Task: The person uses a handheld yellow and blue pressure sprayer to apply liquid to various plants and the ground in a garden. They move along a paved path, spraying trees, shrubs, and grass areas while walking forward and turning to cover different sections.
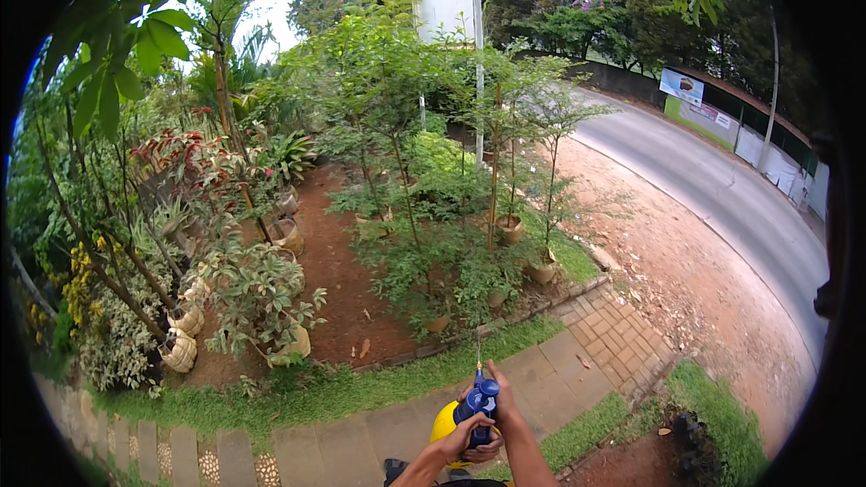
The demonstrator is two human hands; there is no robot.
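Observation:
Both of my hands are on a pump sprayer with a yellow tank (443, 422) and a blue head (467, 409). My left hand (461, 438) wraps the blue handle at the near end. Alongside the head, my right hand (502, 398) grips its right side with the thumb pointing forward. The brass nozzle (480, 366) points away from me, and a thin spray of water appears to leave it. Beyond the nozzle stand slender leafy saplings (433, 264). My hands and the head hide part of the tank.
A paved path (379, 426) runs below me, bordered by grass (325, 402). Potted variegated shrubs (260, 291) and woven planters (179, 352) stand on bare soil (331, 270) at left. Brick paving (612, 335) meets a gravel verge (683, 277) and a road (676, 169). A signboard (446, 3) rises behind the saplings.

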